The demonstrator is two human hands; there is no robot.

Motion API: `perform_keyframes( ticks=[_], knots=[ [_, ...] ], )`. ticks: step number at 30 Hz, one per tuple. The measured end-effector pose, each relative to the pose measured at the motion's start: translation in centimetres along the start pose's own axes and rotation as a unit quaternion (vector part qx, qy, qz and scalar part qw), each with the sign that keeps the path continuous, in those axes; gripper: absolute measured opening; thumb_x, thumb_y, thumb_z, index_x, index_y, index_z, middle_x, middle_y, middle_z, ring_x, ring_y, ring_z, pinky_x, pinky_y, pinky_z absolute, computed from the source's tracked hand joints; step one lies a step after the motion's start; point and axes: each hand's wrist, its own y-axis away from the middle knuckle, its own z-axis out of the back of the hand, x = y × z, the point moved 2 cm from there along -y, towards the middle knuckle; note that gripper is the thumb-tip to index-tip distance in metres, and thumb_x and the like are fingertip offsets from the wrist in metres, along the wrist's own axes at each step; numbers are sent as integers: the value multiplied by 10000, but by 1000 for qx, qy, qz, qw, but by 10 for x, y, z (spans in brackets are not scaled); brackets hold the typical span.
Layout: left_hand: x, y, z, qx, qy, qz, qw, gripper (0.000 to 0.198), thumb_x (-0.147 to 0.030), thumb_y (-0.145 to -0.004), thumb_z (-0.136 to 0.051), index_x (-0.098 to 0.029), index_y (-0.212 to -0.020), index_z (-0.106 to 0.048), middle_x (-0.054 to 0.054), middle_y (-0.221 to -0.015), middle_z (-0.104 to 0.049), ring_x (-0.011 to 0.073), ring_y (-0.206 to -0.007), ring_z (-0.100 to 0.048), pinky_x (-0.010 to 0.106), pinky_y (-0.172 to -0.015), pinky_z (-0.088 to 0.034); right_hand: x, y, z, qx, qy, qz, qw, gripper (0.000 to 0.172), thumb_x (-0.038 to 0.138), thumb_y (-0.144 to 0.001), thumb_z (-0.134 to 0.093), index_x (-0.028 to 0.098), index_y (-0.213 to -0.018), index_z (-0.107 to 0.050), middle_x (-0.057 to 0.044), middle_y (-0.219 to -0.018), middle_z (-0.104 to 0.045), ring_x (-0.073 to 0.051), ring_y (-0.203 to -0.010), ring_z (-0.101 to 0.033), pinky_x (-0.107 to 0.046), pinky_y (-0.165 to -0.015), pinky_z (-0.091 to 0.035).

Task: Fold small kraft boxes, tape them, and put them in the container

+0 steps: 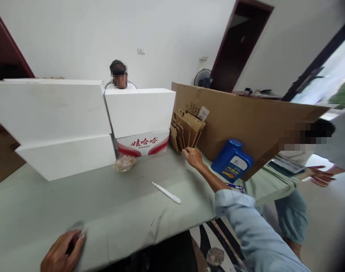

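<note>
My right hand (192,156) reaches forward over the green-grey cloth, fingers bent and closed at the foot of several upright cardboard pieces (189,126). Whatever its fingertips pinch, if anything, is hidden. Low on the left, my left hand (63,250) rests on the table with thumb and forefinger tips together; anything between them is too small to name. Between the hands lies a slim white plastic stick (166,193) with a narrow tip. A blue plastic jug (232,160) leans to the right of my right hand, and a blue pen (235,186) lies below it.
White boxes (67,113) are stacked at the left; another white box (140,111) tops a red-and-white carton (144,143). A clear bag (125,163) lies before them. A large cardboard panel (254,117) stands on the right. One person sits behind the boxes; another person's hand (322,175) shows at right.
</note>
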Motion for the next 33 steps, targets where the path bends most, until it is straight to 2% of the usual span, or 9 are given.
perform_keyframes(
  ticks=[5,9,12,16,19,21,24,27,33],
  knots=[
    [-28,-5,14,-15,3,-52,999,401,-557,-964,-544,-216,-922,-750,81,-874,-771,262,-808,-728,375,-846,-561,33,99,-44,98,-23,177,979,233,458,-980,-719,246,-1057,-779,-56,-1073,-789,-238,-1048,-717,-283,-856,-488],
    [-36,-7,17,-22,-1,-77,997,372,-494,-1004,-534,-199,-901,-737,70,-809,-739,231,-755,-701,341,-800,-543,45,158,-72,103,-15,236,966,232,443,-945,-748,260,-1087,-736,-76,-1157,-745,-258,-1105,-684,-319,-890,-512],
    [-35,-8,18,-27,-6,-92,995,358,-459,-1025,-528,-193,-898,-731,64,-788,-724,218,-742,-691,323,-777,-538,45,165,-82,85,-3,242,966,114,328,-991,-644,242,-1010,-716,-87,-1088,-733,-255,-1040,-683,-328,-867,-515],
    [-37,-11,23,-37,-30,-122,991,320,-386,-1049,-518,-187,-909,-726,67,-776,-715,213,-747,-678,324,-767,-536,36,149,-87,55,5,225,973,135,258,-992,-574,232,-1011,-705,-101,-1062,-727,-263,-1049,-669,-331,-842,-506],
    [-63,-6,15,-28,-48,-181,982,257,-303,-1052,-517,-185,-991,-738,101,-910,-758,251,-895,-702,375,-871,-552,29,139,-91,38,8,209,977,177,278,-1008,-547,212,-1050,-706,-123,-1074,-714,-281,-1069,-649,-350,-854,-504],
    [-97,4,-2,28,-34,-235,971,241,-273,-1041,-539,-192,-1168,-726,127,-1153,-774,284,-1108,-697,432,-998,-546,28,137,-93,30,11,207,978,204,296,-1021,-542,200,-1082,-710,-129,-1079,-706,-289,-1080,-640,-360,-872,-510],
    [-157,26,-41,175,-24,-306,935,432,-317,-995,-647,-209,-1413,-631,150,-1532,-628,342,-1430,-561,500,-1119,-497,28,142,-92,11,14,212,977,277,329,-1028,-545,185,-1206,-700,-153,-1176,-695,-313,-1137,-624,-395,-927,-527],
    [-201,45,-72,271,-29,-338,901,625,-389,-956,-734,-210,-1523,-540,149,-1689,-466,383,-1567,-414,572,-1216,-397,16,157,-90,-15,16,210,977,451,380,-1049,-504,136,-1415,-603,-211,-1383,-636,-353,-1278,-580,-457,-1036,-521],
    [-207,56,-77,299,-50,-352,885,766,-284,-928,-765,-181,-1602,-417,181,-1750,-346,404,-1631,-291,614,-1281,-264,-55,196,-88,-99,-21,193,976,592,490,-1069,-425,84,-1484,-540,-279,-1451,-610,-409,-1369,-562,-588,-1110,-511]
  ],
)
